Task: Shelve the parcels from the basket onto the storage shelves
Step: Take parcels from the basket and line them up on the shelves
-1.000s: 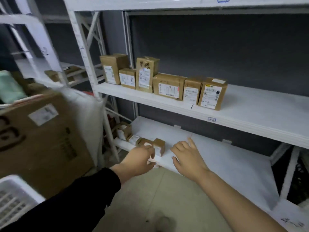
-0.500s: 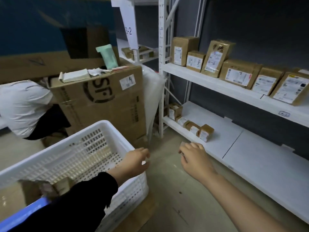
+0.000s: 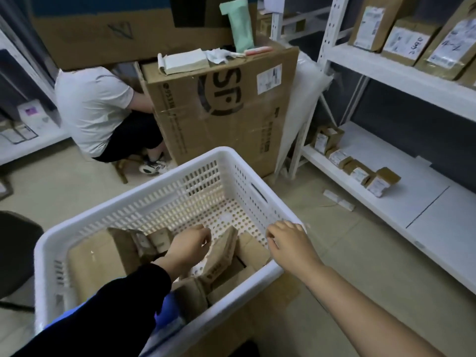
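L hand, brought back from the shelf, is dipped into the basket, fingers curled over parcels; grip can't be told. R hand is held open, relaxed, at the rim. Next pick prob. being started.

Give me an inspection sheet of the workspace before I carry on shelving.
Surface: beige floor; a white strip lies on it near the rack.
Job's things: white basket holds several brown parcels; lower shelf carries a row of small parcels; upper shelf carries larger parcels.
Clutter: big cardboard box with a notepad and green pouch on top; plastic sheet leaning beside it.
Hands: left hand inside the basket, fingers curled at a tilted parcel, grip unclear; right hand at the basket's rim, holding nothing.
Cables: nothing seen.
Surroundings: another person in a white shirt sits low beside the big box.
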